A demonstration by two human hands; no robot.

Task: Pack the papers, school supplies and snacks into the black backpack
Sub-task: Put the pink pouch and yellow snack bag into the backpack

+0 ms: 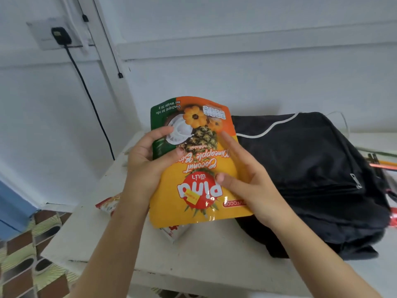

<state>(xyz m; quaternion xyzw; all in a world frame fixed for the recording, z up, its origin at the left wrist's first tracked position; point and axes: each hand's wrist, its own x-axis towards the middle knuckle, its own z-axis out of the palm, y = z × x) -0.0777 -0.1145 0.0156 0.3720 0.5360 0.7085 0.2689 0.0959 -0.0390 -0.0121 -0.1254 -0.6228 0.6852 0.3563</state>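
I see a white table (120,250) carrying a black backpack (311,179), which lies flat on its right half. Near the left edge lies a red-and-white snack packet (108,204), and a second white packet with red print (174,232) lies just left of the backpack. Pencils (384,164) lie at the backpack's far right side.

Soft even daylight, blurred edges (wide-angle warp)

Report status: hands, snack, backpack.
Left hand and right hand hold yellow-orange foil biscuit pouch over white table. Black fabric backpack alongside, no opening showing.
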